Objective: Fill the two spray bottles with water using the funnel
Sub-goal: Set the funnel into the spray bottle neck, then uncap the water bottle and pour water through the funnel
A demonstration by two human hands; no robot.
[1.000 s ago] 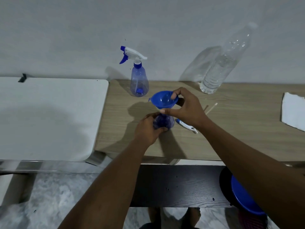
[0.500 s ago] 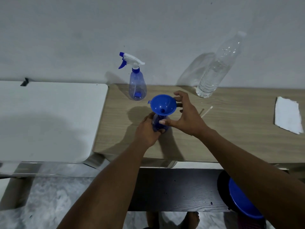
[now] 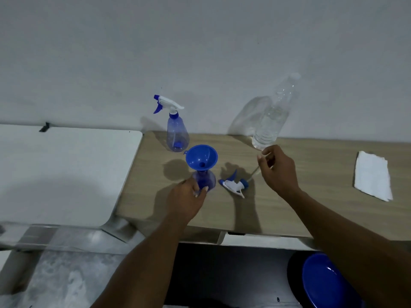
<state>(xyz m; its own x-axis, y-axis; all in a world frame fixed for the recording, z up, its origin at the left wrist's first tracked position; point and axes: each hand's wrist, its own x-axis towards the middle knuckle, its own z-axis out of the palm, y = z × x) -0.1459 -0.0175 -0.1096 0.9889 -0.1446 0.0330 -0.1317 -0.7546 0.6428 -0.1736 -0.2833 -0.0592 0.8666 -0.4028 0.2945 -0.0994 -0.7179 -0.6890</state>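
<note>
Your left hand [image 3: 186,201] covers the lower part of the open spray bottle [image 3: 205,181], gripping it from the near side at the centre of the frame. Only the bottle's shoulder shows. One blue funnel [image 3: 202,156] sits in its neck, tilted slightly.

Your right hand [image 3: 278,170] is right of centre with its fingers curled, just below the base of the single clear water bottle [image 3: 271,121]. The thin dip tube [image 3: 253,173] of the one loose spray head [image 3: 235,185] runs under that hand. You cannot tell whether the fingers pinch the tube or hold nothing.

The second spray bottle [image 3: 178,134], capped, stands at upper centre on the wooden table [image 3: 311,207]. One white cloth [image 3: 373,176] lies at the right. One blue bowl [image 3: 324,283] is cut off at the lower right.
</note>
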